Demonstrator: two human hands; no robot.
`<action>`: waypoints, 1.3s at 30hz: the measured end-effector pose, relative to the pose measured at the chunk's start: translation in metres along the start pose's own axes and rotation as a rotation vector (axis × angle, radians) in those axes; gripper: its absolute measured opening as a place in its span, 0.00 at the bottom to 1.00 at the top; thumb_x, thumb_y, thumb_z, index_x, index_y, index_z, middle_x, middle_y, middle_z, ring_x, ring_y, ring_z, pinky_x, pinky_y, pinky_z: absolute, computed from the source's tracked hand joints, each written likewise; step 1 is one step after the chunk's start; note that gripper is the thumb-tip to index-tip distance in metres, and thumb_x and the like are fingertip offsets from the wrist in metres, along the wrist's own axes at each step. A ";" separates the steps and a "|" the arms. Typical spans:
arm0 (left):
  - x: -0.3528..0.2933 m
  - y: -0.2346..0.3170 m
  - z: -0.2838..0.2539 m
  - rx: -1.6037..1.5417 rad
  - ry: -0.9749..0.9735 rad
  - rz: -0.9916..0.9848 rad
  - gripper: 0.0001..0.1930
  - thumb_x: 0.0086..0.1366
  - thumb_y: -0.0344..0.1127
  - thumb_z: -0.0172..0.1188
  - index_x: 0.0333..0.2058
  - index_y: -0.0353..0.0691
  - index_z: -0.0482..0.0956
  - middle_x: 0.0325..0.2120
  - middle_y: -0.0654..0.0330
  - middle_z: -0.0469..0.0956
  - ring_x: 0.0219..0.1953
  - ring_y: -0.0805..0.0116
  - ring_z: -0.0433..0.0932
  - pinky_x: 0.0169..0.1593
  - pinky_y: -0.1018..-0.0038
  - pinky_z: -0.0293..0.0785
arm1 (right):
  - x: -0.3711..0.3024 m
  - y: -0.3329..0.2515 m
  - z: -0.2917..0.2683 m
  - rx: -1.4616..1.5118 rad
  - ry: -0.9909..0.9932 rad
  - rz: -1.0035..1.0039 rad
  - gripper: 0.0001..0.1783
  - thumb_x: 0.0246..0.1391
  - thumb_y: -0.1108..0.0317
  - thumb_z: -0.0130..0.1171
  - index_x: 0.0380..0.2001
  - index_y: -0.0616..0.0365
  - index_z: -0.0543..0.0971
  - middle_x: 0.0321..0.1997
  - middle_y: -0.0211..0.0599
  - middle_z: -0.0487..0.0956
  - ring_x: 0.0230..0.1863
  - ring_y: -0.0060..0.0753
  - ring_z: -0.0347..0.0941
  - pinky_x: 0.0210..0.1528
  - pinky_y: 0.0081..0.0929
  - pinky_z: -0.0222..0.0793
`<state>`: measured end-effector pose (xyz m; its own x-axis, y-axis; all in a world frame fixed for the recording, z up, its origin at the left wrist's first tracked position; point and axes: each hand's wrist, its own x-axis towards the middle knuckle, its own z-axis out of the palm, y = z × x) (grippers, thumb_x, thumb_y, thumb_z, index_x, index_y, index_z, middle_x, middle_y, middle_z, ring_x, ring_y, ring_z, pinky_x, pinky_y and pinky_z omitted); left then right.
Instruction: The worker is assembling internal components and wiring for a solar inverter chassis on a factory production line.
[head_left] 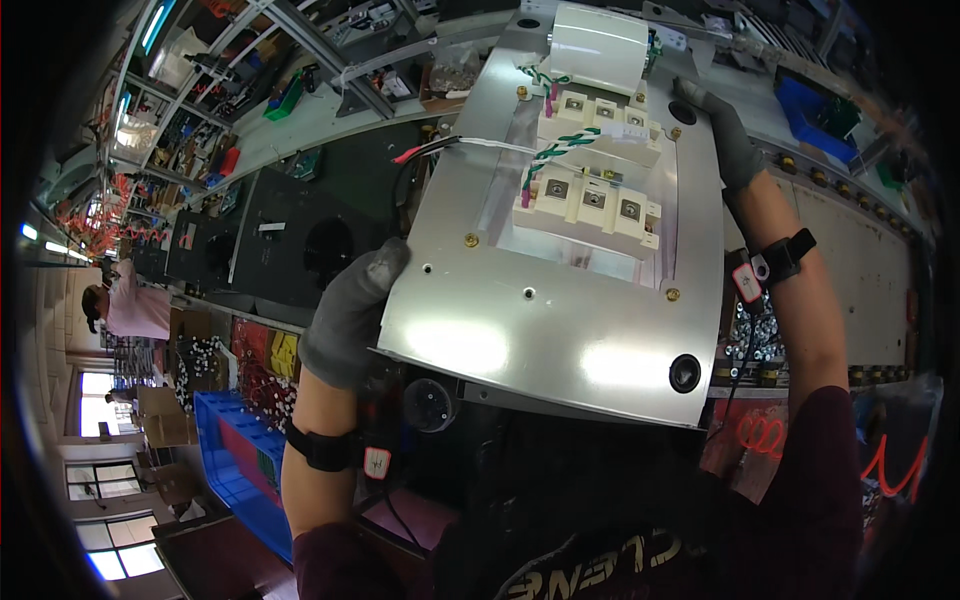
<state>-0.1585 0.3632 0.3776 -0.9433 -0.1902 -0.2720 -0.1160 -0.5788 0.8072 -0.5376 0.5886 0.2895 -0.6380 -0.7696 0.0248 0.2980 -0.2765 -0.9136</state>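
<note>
A large silver metal plate point(470, 290) is held up tilted in front of me. My left hand point(352, 318), in a grey glove, grips its near left edge, with the fingers partly hidden beneath. On the far right edge, my right hand point(728, 138), gloved too, is closed with its thumb on the top face. Fixed on the plate are two cream rectangular terminal modules point(590, 215) with screw terminals, and behind them a white curved part point(600, 52). Twisted green-and-white wires point(566, 148) run over the modules. A cable with a red tip point(408, 154) sticks out past the left edge.
Black panels point(285, 235) with round openings lie on the bench to the left. A blue crate point(222, 470) stands at the lower left, and a blue bin point(815, 125) at the far right. A roller track point(870, 200) runs along the right. A person in pink point(137, 300) is far left.
</note>
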 end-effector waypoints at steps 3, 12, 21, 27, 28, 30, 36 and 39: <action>0.039 -0.008 -0.035 0.308 -0.098 -0.153 0.17 0.63 0.51 0.61 0.33 0.43 0.75 0.38 0.58 0.78 0.41 0.71 0.77 0.43 0.74 0.73 | 0.012 0.018 -0.010 -0.030 0.013 0.064 0.14 0.55 0.52 0.57 0.33 0.52 0.75 0.26 0.24 0.70 0.27 0.16 0.68 0.34 0.15 0.68; 0.078 -0.076 -0.076 0.824 -0.212 -0.418 0.26 0.67 0.54 0.54 0.42 0.32 0.79 0.25 0.64 0.75 0.29 0.78 0.69 0.36 0.77 0.69 | 0.018 0.088 -0.048 -0.022 0.126 0.230 0.22 0.55 0.59 0.60 0.50 0.60 0.75 0.41 0.39 0.80 0.40 0.28 0.79 0.44 0.24 0.77; 0.080 -0.102 -0.076 0.648 -0.291 -0.489 0.24 0.68 0.52 0.54 0.42 0.32 0.79 0.28 0.64 0.75 0.31 0.79 0.68 0.38 0.78 0.68 | 0.009 0.112 -0.059 0.083 0.190 0.372 0.24 0.56 0.56 0.58 0.50 0.62 0.73 0.44 0.41 0.80 0.41 0.29 0.80 0.45 0.24 0.77; 0.084 -0.106 -0.079 0.817 -0.346 -0.453 0.21 0.68 0.46 0.53 0.43 0.29 0.77 0.31 0.62 0.77 0.35 0.77 0.71 0.43 0.76 0.69 | 0.008 0.103 -0.044 0.029 0.158 0.238 0.23 0.54 0.57 0.59 0.48 0.62 0.75 0.43 0.41 0.80 0.39 0.27 0.79 0.45 0.22 0.78; 0.084 -0.106 -0.080 0.850 -0.342 -0.467 0.21 0.69 0.45 0.53 0.44 0.29 0.76 0.31 0.62 0.77 0.35 0.76 0.70 0.43 0.76 0.69 | 0.008 0.101 -0.040 0.016 0.181 0.181 0.23 0.55 0.58 0.58 0.48 0.62 0.75 0.42 0.40 0.80 0.39 0.26 0.79 0.44 0.22 0.78; 0.084 -0.107 -0.082 0.798 -0.303 -0.483 0.20 0.69 0.44 0.53 0.45 0.29 0.76 0.32 0.60 0.77 0.35 0.74 0.71 0.44 0.75 0.69 | 0.006 0.097 -0.037 0.023 0.134 0.186 0.21 0.57 0.58 0.56 0.47 0.63 0.76 0.41 0.38 0.80 0.40 0.23 0.78 0.40 0.22 0.77; 0.080 -0.104 -0.076 0.884 -0.265 -0.521 0.22 0.70 0.45 0.52 0.49 0.29 0.74 0.37 0.58 0.79 0.38 0.72 0.73 0.46 0.74 0.70 | -0.011 0.117 -0.048 0.075 0.292 0.195 0.22 0.59 0.54 0.55 0.47 0.62 0.76 0.42 0.36 0.80 0.40 0.21 0.77 0.44 0.21 0.74; 0.079 -0.105 -0.075 0.801 -0.285 -0.469 0.24 0.69 0.48 0.53 0.50 0.30 0.74 0.39 0.55 0.79 0.40 0.71 0.74 0.48 0.72 0.70 | -0.023 0.118 -0.065 -0.255 0.370 0.273 0.29 0.57 0.48 0.57 0.53 0.60 0.74 0.49 0.36 0.77 0.52 0.26 0.71 0.55 0.28 0.67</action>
<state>-0.1977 0.3496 0.2318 -0.7749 0.1828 -0.6051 -0.5776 0.1843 0.7953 -0.5336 0.6114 0.1550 -0.7834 -0.5263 -0.3307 0.3356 0.0897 -0.9377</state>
